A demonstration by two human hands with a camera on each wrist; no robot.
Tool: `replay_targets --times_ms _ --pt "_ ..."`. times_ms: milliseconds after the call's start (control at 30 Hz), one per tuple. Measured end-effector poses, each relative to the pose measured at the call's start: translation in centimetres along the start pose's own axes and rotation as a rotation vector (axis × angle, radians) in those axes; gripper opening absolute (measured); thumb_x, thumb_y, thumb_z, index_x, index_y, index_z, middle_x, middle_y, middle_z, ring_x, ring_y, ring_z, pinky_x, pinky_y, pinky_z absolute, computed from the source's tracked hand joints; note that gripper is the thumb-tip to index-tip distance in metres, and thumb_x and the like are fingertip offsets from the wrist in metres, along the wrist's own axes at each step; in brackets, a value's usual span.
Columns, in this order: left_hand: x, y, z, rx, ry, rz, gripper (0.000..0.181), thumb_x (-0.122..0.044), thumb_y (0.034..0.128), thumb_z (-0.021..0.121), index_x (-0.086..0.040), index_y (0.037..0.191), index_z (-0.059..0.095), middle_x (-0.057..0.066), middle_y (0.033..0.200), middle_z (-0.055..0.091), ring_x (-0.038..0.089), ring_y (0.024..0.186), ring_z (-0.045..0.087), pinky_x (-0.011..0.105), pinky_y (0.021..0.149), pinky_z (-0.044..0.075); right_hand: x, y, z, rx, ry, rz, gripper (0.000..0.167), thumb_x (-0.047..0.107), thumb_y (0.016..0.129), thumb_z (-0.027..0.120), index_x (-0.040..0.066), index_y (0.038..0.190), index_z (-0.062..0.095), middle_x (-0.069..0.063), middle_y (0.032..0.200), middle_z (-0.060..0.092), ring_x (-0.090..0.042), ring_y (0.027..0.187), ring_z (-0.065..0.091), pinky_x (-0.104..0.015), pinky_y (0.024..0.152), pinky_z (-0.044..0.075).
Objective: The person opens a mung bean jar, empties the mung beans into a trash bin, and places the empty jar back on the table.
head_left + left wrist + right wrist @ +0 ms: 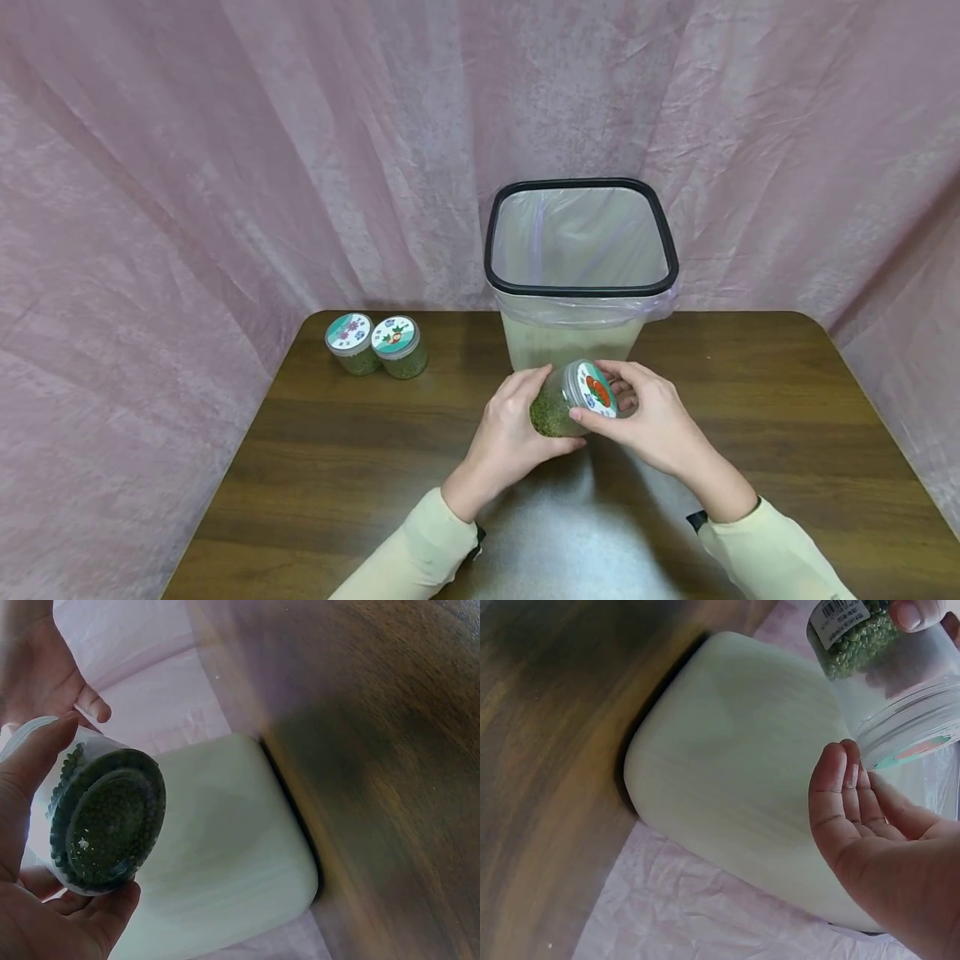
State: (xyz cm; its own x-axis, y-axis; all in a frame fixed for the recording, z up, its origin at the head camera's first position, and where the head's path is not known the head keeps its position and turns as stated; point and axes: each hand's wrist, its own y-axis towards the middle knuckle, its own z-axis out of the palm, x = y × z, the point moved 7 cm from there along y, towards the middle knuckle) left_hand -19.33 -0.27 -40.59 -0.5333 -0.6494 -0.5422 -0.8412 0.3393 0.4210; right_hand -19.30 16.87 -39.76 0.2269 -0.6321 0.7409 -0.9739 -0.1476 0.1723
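A clear plastic jar (552,408) with small green grains or beans in it is tilted above the table, in front of the bin. My left hand (504,421) holds its body, thumb and fingers round the sides. The jar's screw lid (596,390) has a white and teal label with a red-orange picture and points right. At its rim is my right hand (651,417), thumb and fingers spread across the lid. The left wrist view shows the jar's base (112,821); the right wrist view shows a barcode sticker (841,619) and right fingertips at the lid's edge.
Behind the hands stands a pale bin (570,333) with a black rim (581,292) and a thin clear liner. Two similar lidded jars, one (352,342) beside another (401,346), stand at the back left of the wooden table (315,467). Pink curtains (375,150) hang behind.
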Motion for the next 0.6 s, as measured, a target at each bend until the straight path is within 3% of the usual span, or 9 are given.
replay_targets --times_ms 133,300,500,600 --pt "0.06 -0.06 -0.03 0.006 0.001 -0.007 0.093 -0.050 0.0573 0.084 -0.011 0.134 0.049 -0.003 0.128 0.054 0.012 0.116 0.052 0.030 0.095 0.049 0.35 -0.01 0.09 0.007 -0.010 -0.056 0.069 0.052 0.071 0.075 0.020 0.129 0.052 0.010 0.109 0.058 -0.006 0.084 0.058 -0.026 0.074 0.051" --pt "0.22 -0.12 0.10 0.005 0.006 -0.011 0.093 -0.051 0.0574 0.084 -0.011 0.134 0.049 -0.003 0.128 0.054 0.011 0.116 0.052 0.029 0.095 0.049 0.80 -0.09 0.12 0.016 -0.015 -0.145 0.077 0.045 0.071 0.077 0.019 0.137 0.046 0.011 0.117 0.055 -0.006 0.089 0.056 -0.028 0.079 0.051" --pt "0.14 -0.06 0.06 -0.001 0.003 0.001 0.094 -0.053 0.0565 0.083 -0.011 0.134 0.049 -0.003 0.127 0.054 0.011 0.115 0.052 0.029 0.095 0.049 -0.02 0.07 0.13 0.022 0.025 -0.027 0.070 0.053 0.071 0.074 0.020 0.128 0.052 0.008 0.109 0.059 -0.008 0.083 0.062 -0.030 0.073 0.054" --pt "0.12 -0.05 0.10 -0.001 0.005 0.005 0.093 -0.054 0.0559 0.083 -0.012 0.132 0.050 -0.004 0.126 0.054 0.011 0.115 0.052 0.029 0.095 0.049 -0.15 0.00 -0.01 0.013 0.014 -0.027 0.064 0.053 0.070 0.075 0.023 0.123 0.054 0.009 0.105 0.061 -0.006 0.081 0.062 -0.027 0.072 0.053"
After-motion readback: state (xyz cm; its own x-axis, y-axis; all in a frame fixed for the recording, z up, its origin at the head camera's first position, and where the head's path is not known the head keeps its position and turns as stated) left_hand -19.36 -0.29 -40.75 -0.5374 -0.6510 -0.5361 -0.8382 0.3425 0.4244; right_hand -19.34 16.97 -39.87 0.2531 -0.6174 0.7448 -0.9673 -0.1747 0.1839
